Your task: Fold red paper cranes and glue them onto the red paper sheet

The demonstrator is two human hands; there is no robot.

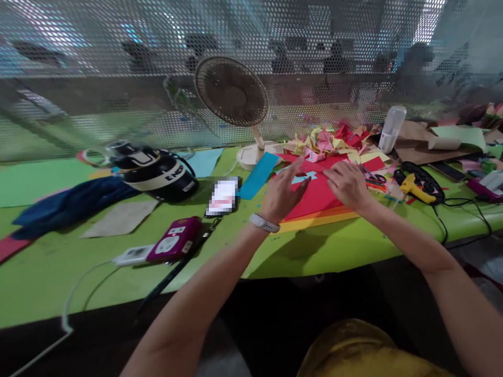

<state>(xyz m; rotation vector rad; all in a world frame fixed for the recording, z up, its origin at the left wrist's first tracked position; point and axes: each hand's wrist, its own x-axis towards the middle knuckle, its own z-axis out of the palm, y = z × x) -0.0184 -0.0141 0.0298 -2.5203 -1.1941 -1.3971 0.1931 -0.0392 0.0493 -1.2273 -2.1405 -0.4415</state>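
Note:
Both my hands rest on a red paper sheet [314,201] that lies on a stack of orange and yellow sheets on the green table [118,262]. My left hand [285,191], a white band on its wrist, has its fingers stretched out over the sheet near a small light-blue star cut-out [304,177]. My right hand [348,184] lies palm down with fingers curled on the sheet's right part. Whether it holds anything is hidden.
A pile of folded coloured paper pieces [330,140] lies behind the sheet, beside a small desk fan [231,99]. Scissors [375,180], a yellow glue gun [416,188], a white bottle [393,128], a phone [223,196], a black helmet [157,173] and a magenta power strip [173,241] lie around.

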